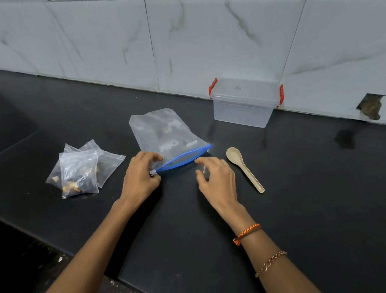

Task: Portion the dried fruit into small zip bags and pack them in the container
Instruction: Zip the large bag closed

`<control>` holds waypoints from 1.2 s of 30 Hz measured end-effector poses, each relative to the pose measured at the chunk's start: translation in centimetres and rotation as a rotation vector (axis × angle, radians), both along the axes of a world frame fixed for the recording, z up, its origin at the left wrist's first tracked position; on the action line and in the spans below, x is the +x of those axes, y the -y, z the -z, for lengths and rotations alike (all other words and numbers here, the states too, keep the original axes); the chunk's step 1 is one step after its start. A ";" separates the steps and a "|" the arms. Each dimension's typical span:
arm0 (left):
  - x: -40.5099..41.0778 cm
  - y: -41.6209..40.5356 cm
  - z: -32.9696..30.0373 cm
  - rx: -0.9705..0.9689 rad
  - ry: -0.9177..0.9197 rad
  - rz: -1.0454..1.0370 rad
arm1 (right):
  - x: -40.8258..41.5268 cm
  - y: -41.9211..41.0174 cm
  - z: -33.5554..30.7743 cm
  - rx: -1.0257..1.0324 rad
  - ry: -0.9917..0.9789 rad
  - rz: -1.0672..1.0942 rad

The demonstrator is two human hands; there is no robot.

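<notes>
Blue-zippered clear plastic bag (165, 134) lies on my black bench (300, 186). My left fingers (154, 158) pinch its slider corner. My right fingers (202, 161) hover loosely apart beside its open mouth.

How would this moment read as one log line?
left hand: pinches big bag slider | right hand: open | small bags: filled | container: lidded

Three small filled bags (82, 169) (overlapping), one large zip bag (165, 136), one container (244, 102), one spoon (243, 166)
</notes>
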State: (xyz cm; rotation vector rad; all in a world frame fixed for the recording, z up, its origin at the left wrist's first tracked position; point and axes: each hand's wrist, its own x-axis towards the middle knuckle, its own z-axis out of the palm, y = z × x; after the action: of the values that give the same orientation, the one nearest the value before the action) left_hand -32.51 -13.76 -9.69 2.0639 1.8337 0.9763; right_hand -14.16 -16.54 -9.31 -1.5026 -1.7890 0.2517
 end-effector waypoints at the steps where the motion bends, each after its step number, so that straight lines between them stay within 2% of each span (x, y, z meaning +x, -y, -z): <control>1: 0.0 -0.1 -0.1 0.009 -0.001 0.019 | -0.1 -0.2 -0.1 -0.017 0.009 -0.004; 9: 0.9 -0.7 -1.2 0.272 0.012 0.125 | -0.5 -1.8 -0.2 0.097 0.096 -0.073; 14: 1.3 -0.7 -2.5 0.437 0.063 0.333 | -1.5 -4.1 -0.3 0.200 0.187 -0.041; 17: 1.9 -0.9 -3.5 0.513 0.195 0.411 | -2.0 -4.7 -0.4 0.377 0.085 -0.002; 21: 2.2 -2.7 -4.3 0.632 0.304 0.283 | -0.5 -5.1 -1.5 0.422 -0.161 0.068; 25: 1.9 -4.4 -4.6 0.461 0.617 -0.014 | 1.5 -5.5 -3.5 0.369 -0.404 0.080; 27: 1.9 -5.7 -5.0 0.298 0.759 -0.098 | 2.3 -5.4 -4.7 0.335 -0.485 0.082; 29: 1.9 -7.2 -5.3 0.090 0.907 -0.073 | 3.1 -5.2 -5.6 0.283 -0.611 0.067; 31: 2.5 -7.9 -5.6 -0.044 0.994 0.038 | 3.8 -4.8 -6.4 0.257 -0.739 0.063; 34: 4.1 -7.9 -5.8 0.016 1.032 0.071 | 5.1 -4.5 -7.2 0.226 -0.907 0.059; 36: 5.1 -8.0 -5.9 0.060 1.092 0.085 | 6.3 -4.4 -7.5 0.234 -0.925 0.062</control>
State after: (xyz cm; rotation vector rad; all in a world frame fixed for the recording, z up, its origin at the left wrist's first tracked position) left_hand -27.41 -5.74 -3.82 1.1451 1.1051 1.6647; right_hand -7.86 -12.10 -1.81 -1.0098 -0.9832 0.5733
